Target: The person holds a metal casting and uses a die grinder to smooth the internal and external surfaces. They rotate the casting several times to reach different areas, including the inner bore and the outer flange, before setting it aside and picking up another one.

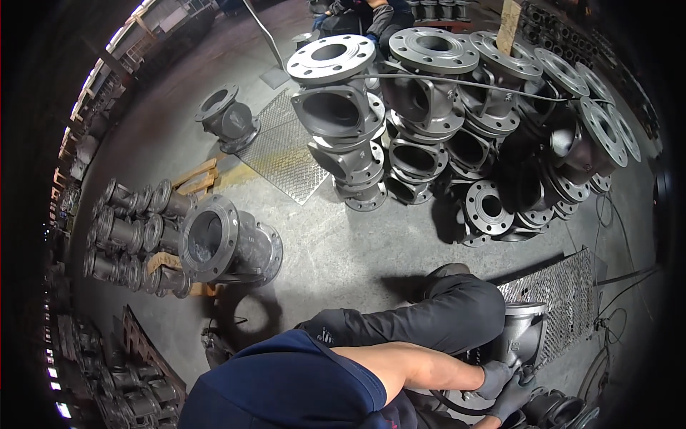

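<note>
Casting (517, 344) and gloves (511, 397) are grey — shirt (286, 379) navy, plate (570, 314) diamond-patterned.

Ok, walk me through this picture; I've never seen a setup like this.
No machine arm is doing this: it is handwork. The one picture comes from a wide fisheye camera worn on the head, looking down, so straight edges bend. The grey-gloved left hand and grey-gloved right hand are close together beside a rounded grey metal casting; what they hold, if anything, is unclear. On the smooth grey floor stand tall stacks of flanged grey metal pieces, and a textured metal plate lies by the casting.
</note>
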Motion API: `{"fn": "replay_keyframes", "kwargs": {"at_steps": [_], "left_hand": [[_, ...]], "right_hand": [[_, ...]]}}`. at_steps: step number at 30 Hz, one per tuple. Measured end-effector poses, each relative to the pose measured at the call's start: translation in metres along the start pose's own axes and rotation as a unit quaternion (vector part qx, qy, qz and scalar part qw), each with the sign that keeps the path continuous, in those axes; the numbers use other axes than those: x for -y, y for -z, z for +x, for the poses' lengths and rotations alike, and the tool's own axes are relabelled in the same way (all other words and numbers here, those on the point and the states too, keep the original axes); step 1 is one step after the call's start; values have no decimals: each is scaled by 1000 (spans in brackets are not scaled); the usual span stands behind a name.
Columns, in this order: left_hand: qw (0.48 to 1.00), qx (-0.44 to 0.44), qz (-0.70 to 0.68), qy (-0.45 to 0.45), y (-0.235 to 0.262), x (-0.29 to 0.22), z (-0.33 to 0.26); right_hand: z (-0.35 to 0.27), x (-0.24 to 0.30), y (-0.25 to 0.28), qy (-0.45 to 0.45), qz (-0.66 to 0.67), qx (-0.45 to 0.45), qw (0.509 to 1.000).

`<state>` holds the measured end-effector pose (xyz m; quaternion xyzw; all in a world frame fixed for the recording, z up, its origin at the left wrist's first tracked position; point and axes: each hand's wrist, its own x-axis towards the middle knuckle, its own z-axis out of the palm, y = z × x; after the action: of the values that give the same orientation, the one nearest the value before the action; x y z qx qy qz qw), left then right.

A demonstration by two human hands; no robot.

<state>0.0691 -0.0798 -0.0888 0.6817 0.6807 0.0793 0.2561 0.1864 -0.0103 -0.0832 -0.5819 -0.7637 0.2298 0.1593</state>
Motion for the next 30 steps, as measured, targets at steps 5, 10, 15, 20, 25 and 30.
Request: {"fn": "replay_keyframes", "kwargs": {"at_steps": [5, 10, 15, 20, 25, 30], "left_hand": [[976, 67, -207, -17, 77, 26, -32], [980, -124, -133, 76, 144, 77, -61], [970, -87, -123, 191, 124, 138, -56], [956, -52, -231, 174, 104, 147, -49], [911, -29, -372, 176, 109, 162, -46], [873, -55, -459, 155, 112, 145, -33]], "right_hand": [[-14, -44, -10, 9, 63, -12, 998], [-61, -38, -8, 58, -79, -58, 993], [-61, -20, -18, 116, -79, -54, 989], [-57, -27, -12, 72, -63, -51, 994], [-49, -31, -28, 84, -34, -34, 995], [-58, -22, -10, 74, -44, -70, 994]]}}
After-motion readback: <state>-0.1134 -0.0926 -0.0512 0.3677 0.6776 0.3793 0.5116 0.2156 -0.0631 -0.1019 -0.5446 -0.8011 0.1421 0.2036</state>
